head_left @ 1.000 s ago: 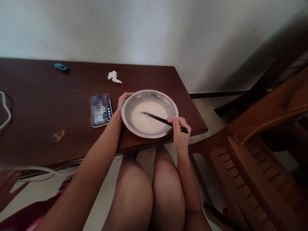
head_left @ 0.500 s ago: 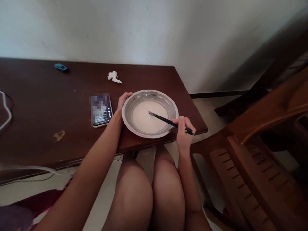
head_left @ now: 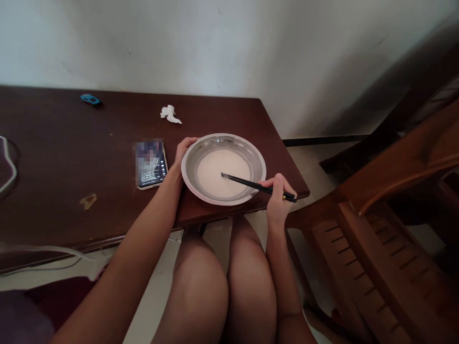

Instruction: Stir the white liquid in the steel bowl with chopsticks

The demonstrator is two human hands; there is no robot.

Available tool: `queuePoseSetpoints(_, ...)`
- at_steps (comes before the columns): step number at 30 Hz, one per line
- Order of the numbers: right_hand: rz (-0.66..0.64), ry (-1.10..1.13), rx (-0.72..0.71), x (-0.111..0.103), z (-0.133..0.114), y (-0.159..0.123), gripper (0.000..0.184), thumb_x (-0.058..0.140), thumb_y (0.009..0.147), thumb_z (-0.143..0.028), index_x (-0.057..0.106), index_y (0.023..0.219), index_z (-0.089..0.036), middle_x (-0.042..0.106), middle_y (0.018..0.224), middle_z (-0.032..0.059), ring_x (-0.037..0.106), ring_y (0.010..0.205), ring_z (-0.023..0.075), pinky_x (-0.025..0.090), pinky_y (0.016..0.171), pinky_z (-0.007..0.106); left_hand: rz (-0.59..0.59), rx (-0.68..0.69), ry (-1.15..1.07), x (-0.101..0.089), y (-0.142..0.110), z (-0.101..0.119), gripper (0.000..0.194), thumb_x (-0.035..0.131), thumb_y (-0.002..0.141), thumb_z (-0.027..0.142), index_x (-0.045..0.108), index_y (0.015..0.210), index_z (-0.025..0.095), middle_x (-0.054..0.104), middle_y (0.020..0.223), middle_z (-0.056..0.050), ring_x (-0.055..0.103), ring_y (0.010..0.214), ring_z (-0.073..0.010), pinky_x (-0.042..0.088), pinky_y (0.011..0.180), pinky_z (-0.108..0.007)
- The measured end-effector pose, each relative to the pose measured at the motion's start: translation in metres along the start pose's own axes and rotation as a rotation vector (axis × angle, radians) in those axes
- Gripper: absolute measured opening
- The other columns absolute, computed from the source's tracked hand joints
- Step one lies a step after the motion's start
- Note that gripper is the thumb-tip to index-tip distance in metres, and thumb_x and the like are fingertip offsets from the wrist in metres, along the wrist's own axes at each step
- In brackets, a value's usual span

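Observation:
A wide metal bowl [head_left: 189,178] rests at the near right part of the dark wooden table, with a pale, milky liquid [head_left: 215,174] inside. My left hand [head_left: 182,152] grips the bowl's left side; some of its fingers are hidden behind the rim. Closed around a pair of black chopsticks [head_left: 247,182] is my right hand [head_left: 279,200], to the right of the bowl. The chopsticks slant over the near right rim, close together, and their tips meet the liquid near the middle.
A phone [head_left: 152,165] with a lit screen lies left of the bowl. Behind it are a crumpled tissue [head_left: 170,114] and a small blue object [head_left: 90,99]. A white cable [head_left: 9,165] lies at the far left. A wooden chair [head_left: 358,258] stands at the right.
My right hand has shifted slightly to the right, and the chopstick tips have come a little nearer to me in the liquid. The bowl and left hand stay put.

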State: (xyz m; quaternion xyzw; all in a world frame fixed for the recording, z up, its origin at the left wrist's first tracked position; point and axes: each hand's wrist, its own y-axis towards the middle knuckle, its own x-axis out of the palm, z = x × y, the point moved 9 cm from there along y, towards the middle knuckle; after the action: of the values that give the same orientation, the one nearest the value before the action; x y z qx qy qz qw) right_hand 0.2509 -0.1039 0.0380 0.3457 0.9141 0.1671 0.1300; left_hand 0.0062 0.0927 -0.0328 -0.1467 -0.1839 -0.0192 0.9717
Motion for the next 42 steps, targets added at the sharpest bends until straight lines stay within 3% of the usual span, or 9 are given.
queuePoseSetpoints(5, -0.192, -0.013, 0.039, 0.02, 0.004, -0.002, 0.041, 0.056, 0.095, -0.054, 0.072, 0.073, -0.024, 0.079, 0.079, 0.004, 0.068, 0.08, 0.0214, 0.051, 0.084, 0.04, -0.003, -0.02, -0.039, 0.003, -0.002, 0.0, 0.024, 0.05, 0.085, 0.025, 0.066, 0.067, 0.022, 0.066, 0.061, -0.002, 0.073, 0.092, -0.0269, 0.059, 0.083, -0.035)
queuePoseSetpoints(11, 0.022, -0.008, 0.024, -0.002, 0.001, 0.001, 0.051, 0.049, 0.098, -0.055, 0.066, 0.062, -0.024, 0.073, 0.065, 0.0021, 0.065, 0.069, 0.0197, 0.051, 0.081, 0.039, -0.001, -0.006, -0.028, 0.002, -0.002, 0.001, 0.027, 0.048, 0.087, 0.023, 0.068, 0.068, 0.021, 0.067, 0.061, -0.002, 0.073, 0.092, -0.0257, 0.059, 0.084, -0.034)
queuePoseSetpoints(17, -0.183, 0.012, 0.046, 0.02, 0.004, -0.001, 0.041, 0.057, 0.095, -0.052, 0.071, 0.07, -0.023, 0.078, 0.077, 0.0036, 0.068, 0.079, 0.021, 0.051, 0.083, 0.039, -0.018, -0.032, -0.08, 0.005, -0.004, 0.001, 0.03, 0.048, 0.088, 0.022, 0.067, 0.065, 0.021, 0.065, 0.058, -0.001, 0.073, 0.088, -0.0243, 0.058, 0.083, -0.031)
queuePoseSetpoints(23, 0.023, 0.03, 0.036, 0.0, 0.002, 0.001, 0.051, 0.05, 0.097, -0.056, 0.066, 0.06, -0.024, 0.071, 0.063, 0.0017, 0.066, 0.068, 0.019, 0.051, 0.079, 0.038, -0.018, -0.023, -0.08, 0.004, -0.001, 0.001, 0.029, 0.048, 0.088, 0.022, 0.065, 0.065, 0.022, 0.066, 0.057, -0.001, 0.074, 0.09, -0.0251, 0.06, 0.082, -0.033)
queuePoseSetpoints(28, -0.191, 0.039, 0.06, 0.022, 0.004, -0.001, 0.042, 0.056, 0.095, -0.053, 0.072, 0.07, -0.023, 0.078, 0.075, 0.003, 0.069, 0.077, 0.0206, 0.052, 0.082, 0.039, -0.02, -0.032, -0.107, 0.004, 0.0, 0.0, 0.028, 0.048, 0.087, 0.021, 0.066, 0.066, 0.021, 0.065, 0.055, -0.002, 0.074, 0.091, -0.0263, 0.06, 0.082, -0.034)
queuePoseSetpoints(31, -0.128, -0.017, 0.033, 0.015, 0.002, 0.001, 0.04, 0.057, 0.094, -0.053, 0.071, 0.072, -0.024, 0.079, 0.078, 0.003, 0.068, 0.079, 0.0207, 0.051, 0.084, 0.039, -0.022, -0.036, -0.11, 0.003, 0.001, -0.001, 0.027, 0.048, 0.087, 0.021, 0.067, 0.067, 0.021, 0.067, 0.057, -0.002, 0.075, 0.09, -0.027, 0.061, 0.082, -0.035)
queuePoseSetpoints(35, 0.006, 0.04, 0.045, 0.002, 0.001, 0.001, 0.05, 0.05, 0.097, -0.054, 0.065, 0.06, -0.023, 0.072, 0.063, 0.0014, 0.067, 0.067, 0.0189, 0.052, 0.078, 0.038, -0.017, -0.033, -0.099, 0.002, 0.002, -0.001, 0.023, 0.049, 0.086, 0.021, 0.071, 0.077, 0.021, 0.07, 0.061, -0.003, 0.075, 0.09, -0.0275, 0.061, 0.083, -0.036)
queuePoseSetpoints(39, -0.17, 0.04, 0.063, 0.02, 0.004, 0.0, 0.043, 0.056, 0.095, -0.053, 0.071, 0.068, -0.023, 0.077, 0.073, 0.0027, 0.07, 0.075, 0.0203, 0.052, 0.082, 0.038, -0.024, -0.053, -0.108, 0.003, 0.001, -0.001, 0.022, 0.05, 0.087, 0.022, 0.071, 0.079, 0.021, 0.072, 0.063, -0.003, 0.075, 0.09, -0.0276, 0.06, 0.085, -0.036)
queuePoseSetpoints(42, -0.155, -0.012, 0.048, 0.018, 0.007, 0.001, 0.038, 0.058, 0.093, -0.053, 0.072, 0.073, -0.024, 0.08, 0.079, 0.0032, 0.069, 0.08, 0.0208, 0.051, 0.087, 0.04, -0.027, -0.069, -0.109, 0.004, 0.0, -0.002, 0.024, 0.048, 0.087, 0.022, 0.069, 0.076, 0.021, 0.072, 0.064, -0.003, 0.074, 0.09, -0.0271, 0.06, 0.085, -0.036)
